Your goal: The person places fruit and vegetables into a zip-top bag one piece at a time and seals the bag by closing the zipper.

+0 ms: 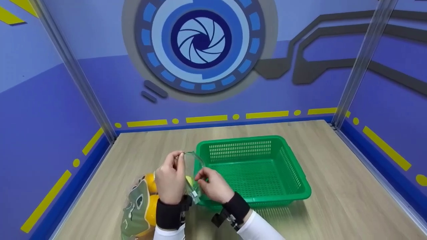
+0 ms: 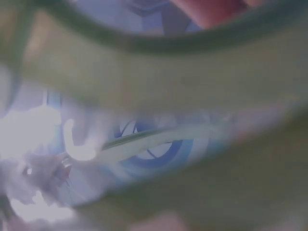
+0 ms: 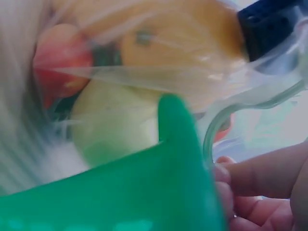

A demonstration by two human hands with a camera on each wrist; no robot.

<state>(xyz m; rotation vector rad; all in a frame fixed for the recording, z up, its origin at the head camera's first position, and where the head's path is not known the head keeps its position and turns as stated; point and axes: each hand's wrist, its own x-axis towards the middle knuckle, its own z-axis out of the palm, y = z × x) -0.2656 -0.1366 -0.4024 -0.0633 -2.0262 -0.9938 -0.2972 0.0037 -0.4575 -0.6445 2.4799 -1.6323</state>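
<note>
A clear plastic zip bag [image 1: 135, 207] with a green printed front stands left of the green basket. Orange-coloured fruit [image 1: 152, 210] shows through it; the right wrist view adds a red fruit [image 3: 62, 60] and a pale green-yellow one [image 3: 113, 120], whose kinds I cannot tell. At the bag's mouth my left hand [image 1: 170, 183] pinches the upper edge between thumb and fingers. My right hand [image 1: 215, 186] pinches the near right part of the same edge, beside the basket's left rim. Between them the mouth gapes, with a small white slider [image 1: 195, 194] at its lower end. Blurred bag film [image 2: 168, 86] fills the left wrist view.
The green plastic basket [image 1: 303, 192], slotted and with nothing in it, sits right of the hands on a wood-grain table [image 1: 160, 138]. Blue-purple panels [image 1: 93, 76] with metal posts [image 1: 358, 60] enclose the table at the back and sides.
</note>
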